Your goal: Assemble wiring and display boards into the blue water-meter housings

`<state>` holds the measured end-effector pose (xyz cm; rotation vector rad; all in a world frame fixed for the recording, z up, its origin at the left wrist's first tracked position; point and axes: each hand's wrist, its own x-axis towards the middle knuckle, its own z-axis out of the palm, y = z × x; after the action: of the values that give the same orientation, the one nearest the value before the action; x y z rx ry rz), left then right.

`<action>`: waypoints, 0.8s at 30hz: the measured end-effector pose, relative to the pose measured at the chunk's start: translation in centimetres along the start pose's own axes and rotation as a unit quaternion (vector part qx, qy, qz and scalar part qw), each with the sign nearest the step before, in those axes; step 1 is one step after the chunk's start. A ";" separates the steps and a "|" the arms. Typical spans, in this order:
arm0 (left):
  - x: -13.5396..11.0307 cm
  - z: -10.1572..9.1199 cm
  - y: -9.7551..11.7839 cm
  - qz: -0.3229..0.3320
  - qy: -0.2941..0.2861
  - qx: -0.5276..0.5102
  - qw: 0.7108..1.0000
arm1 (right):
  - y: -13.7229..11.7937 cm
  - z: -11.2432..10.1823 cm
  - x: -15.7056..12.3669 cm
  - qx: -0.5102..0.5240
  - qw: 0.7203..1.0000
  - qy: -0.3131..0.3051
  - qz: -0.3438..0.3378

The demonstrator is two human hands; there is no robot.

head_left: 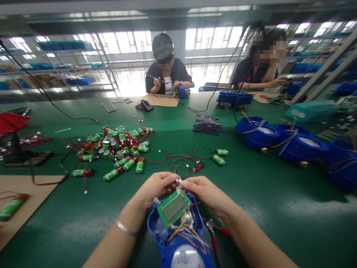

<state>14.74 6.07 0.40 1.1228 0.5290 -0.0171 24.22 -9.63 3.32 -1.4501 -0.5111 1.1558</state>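
My left hand (157, 188) and my right hand (203, 190) meet above a green circuit board with a grey display (173, 207). Both pinch a small white connector (179, 181) on thin red wires at the board's far edge. The board tilts over an open blue meter housing (178, 242), with yellow, red and blue wires running down into it. A silver bracelet circles my left wrist. Just beyond my fingers red leads run to two green batteries (220, 156) and a small black part (198, 166).
A heap of green batteries with red leads (119, 147) lies at left centre on the green table (264, 193). Red-handled pliers (214, 238) rest by my right wrist. Blue meter housings (279, 137) line the right. Cardboard (19, 201) sits at left. Two people work across the table.
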 end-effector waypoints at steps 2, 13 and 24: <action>0.1 0.1 -0.1 0.008 0.000 -0.015 1.000 | 0.1 0.2 -0.1 0.025 1.000 -0.015 0.009; 0.0 1.1 0.0 0.036 -0.009 -0.031 0.999 | 0.4 1.0 -0.5 0.081 0.996 -0.043 -0.013; -0.2 0.9 0.1 0.040 -0.009 0.032 0.999 | 0.7 0.7 -0.3 0.006 0.999 -0.009 -0.041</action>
<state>14.99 5.28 0.84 1.2045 0.4702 0.0253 23.30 -9.75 2.89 -1.3976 -0.5690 1.1061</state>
